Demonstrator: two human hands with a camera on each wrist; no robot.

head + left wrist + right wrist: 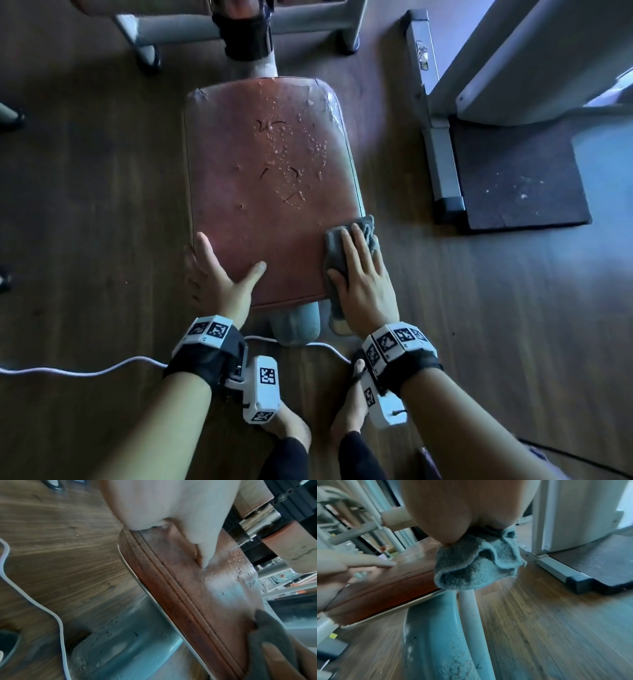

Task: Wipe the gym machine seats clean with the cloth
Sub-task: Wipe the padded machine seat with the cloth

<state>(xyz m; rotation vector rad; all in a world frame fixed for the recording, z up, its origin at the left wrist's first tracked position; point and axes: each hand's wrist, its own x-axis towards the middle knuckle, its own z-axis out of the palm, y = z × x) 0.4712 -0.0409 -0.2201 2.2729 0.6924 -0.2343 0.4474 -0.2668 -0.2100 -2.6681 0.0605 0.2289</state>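
Cloth under right hand

Head camera looks straight down on the worn red padded seat, filling mid-frame. Both wrist cameras sit low and close at its near edge, sharing that rim.

Grey cloth under right hand

red seat carries droplets and grey cloth.
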